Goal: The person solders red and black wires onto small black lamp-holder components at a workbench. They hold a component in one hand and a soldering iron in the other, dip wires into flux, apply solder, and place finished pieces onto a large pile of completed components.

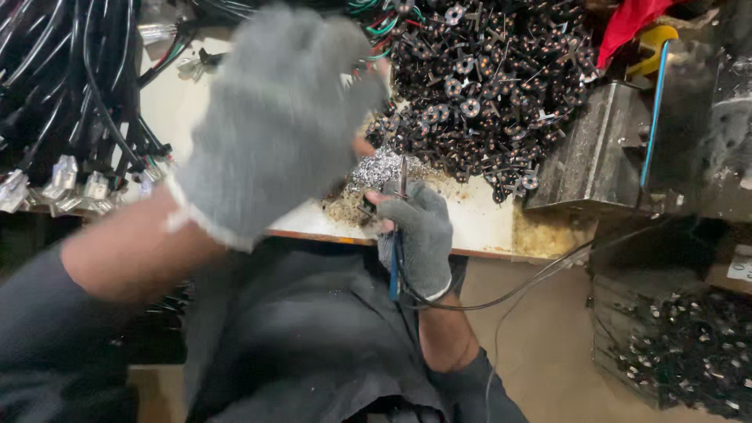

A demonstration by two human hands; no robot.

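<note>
Closest to the camera was the left hand, in a grey knit glove, lifted high and blurry. Its fingers looked loosely curled and it seemed to hold nothing, though the blur made that hard to tell.

Lower down, the right hand, gloved the same way, was wrapped tight round a thin tool with a blue handle. A black cord ran from the tool and hung off the worktop edge. The tool's metal tip pointed up at the front edge of the worktop, right by a small heap of silvery scraps.

My guess was that the work was at the point of joining or cleaning a small part with the tool. A next move would need a part picked from the pile at the back right.

That pile was made of small round black pieces with coppery middles and thin legs. Black wires with clear plugs lay along the left edge. The worktop was pale, smooth and crumb-covered.
</note>
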